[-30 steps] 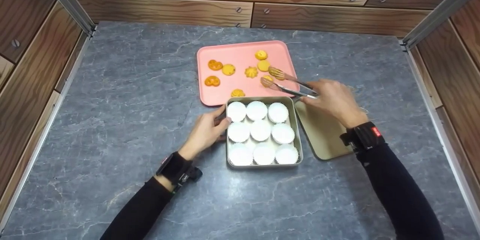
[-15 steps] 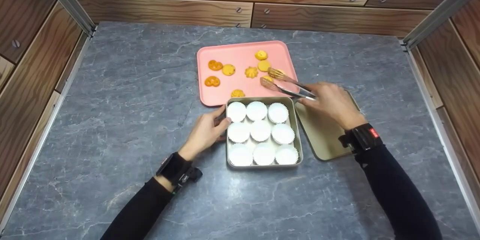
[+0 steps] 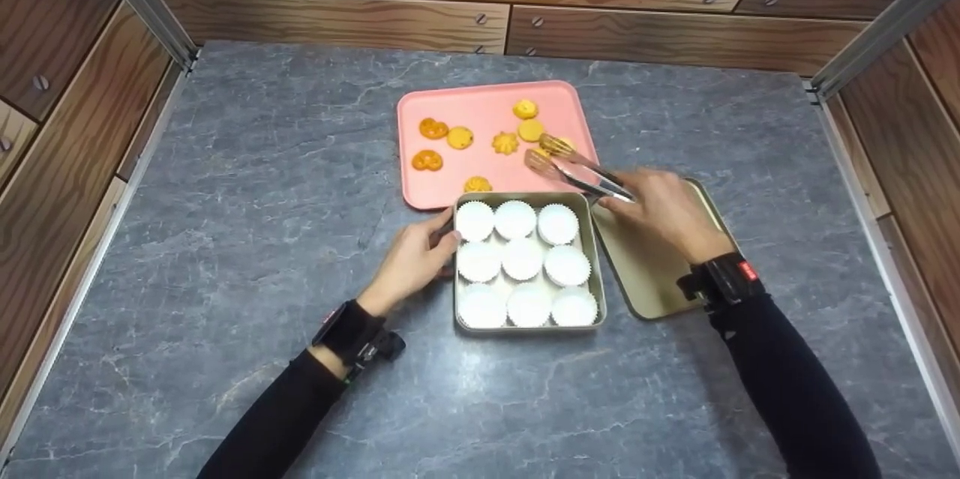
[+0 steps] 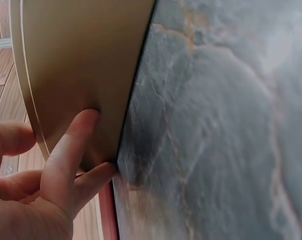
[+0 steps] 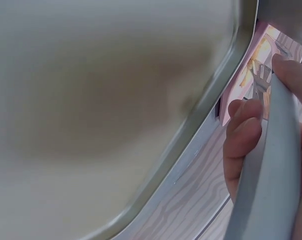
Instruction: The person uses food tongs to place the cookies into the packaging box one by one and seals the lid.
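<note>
A square metal tin (image 3: 598,280) with several white paper cups (image 3: 521,260) stands in the middle of the table. My left hand (image 3: 411,258) holds its left side near the far corner; the left wrist view shows a fingertip against the outer wall. My right hand (image 3: 667,209) grips silver tongs (image 3: 592,183). Their two heads are spread apart over the right part of the pink tray (image 3: 465,104), around a yellow cookie partly hidden by them. Other cookies on the tray include a flower-shaped cookie (image 3: 505,142) and a pretzel-shaped cookie (image 3: 427,160).
A flat gold lid (image 3: 645,269) lies right of the tin, beneath my right hand. The tray lies just behind the tin, whose back edge overlaps it in view. Wood-patterned walls (image 3: 330,18) enclose the marbled table (image 3: 262,149).
The right hand has shifted slightly toward me with the tongs. The tong heads stay over the tray's right part. My left hand stays at the tin.
</note>
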Demonstrator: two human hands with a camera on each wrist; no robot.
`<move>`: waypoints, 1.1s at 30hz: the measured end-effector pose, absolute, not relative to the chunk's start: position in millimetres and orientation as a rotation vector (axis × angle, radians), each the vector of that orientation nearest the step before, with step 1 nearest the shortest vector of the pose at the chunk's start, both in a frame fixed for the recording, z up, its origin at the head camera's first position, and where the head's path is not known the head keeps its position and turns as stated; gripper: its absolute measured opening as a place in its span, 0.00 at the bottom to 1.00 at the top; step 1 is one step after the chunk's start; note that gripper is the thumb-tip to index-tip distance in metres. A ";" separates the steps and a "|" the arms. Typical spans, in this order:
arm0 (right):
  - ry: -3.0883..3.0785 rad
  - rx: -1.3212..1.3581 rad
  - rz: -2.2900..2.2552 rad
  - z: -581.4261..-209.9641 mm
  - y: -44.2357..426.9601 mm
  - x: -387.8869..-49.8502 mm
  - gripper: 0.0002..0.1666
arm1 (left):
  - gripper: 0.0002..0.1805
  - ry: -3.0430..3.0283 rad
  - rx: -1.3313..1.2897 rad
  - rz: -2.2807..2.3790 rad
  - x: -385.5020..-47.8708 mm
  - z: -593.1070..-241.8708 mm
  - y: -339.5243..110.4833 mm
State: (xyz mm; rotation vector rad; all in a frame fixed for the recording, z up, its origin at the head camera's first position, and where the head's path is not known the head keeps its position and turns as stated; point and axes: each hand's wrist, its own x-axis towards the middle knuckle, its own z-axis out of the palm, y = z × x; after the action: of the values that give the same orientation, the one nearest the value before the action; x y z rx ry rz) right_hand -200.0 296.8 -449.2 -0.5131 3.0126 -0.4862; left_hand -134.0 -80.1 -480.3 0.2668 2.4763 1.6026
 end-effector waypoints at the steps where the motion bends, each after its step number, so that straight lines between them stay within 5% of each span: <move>1: 3.012 -0.516 -0.500 -449.5 297.6 -199.4 0.25 | 0.29 2.448 0.263 1.631 -133.7 -480.9 -80.2; 12: 3.034 -0.520 -0.678 -435.6 304.7 -191.5 0.30 | 0.33 2.341 0.228 1.665 -132.8 -477.2 -80.2; 33: 3.127 -0.907 -0.781 -411.1 280.9 -146.9 0.23 | 0.33 2.306 0.238 1.670 -133.4 -479.4 -80.1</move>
State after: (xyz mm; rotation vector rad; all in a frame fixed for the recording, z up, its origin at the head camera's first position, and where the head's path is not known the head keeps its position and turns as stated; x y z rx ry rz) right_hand -146.9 280.9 -411.1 -0.9069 3.1274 -0.7808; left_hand -133.4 -80.1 -479.4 0.2383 2.3064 1.6695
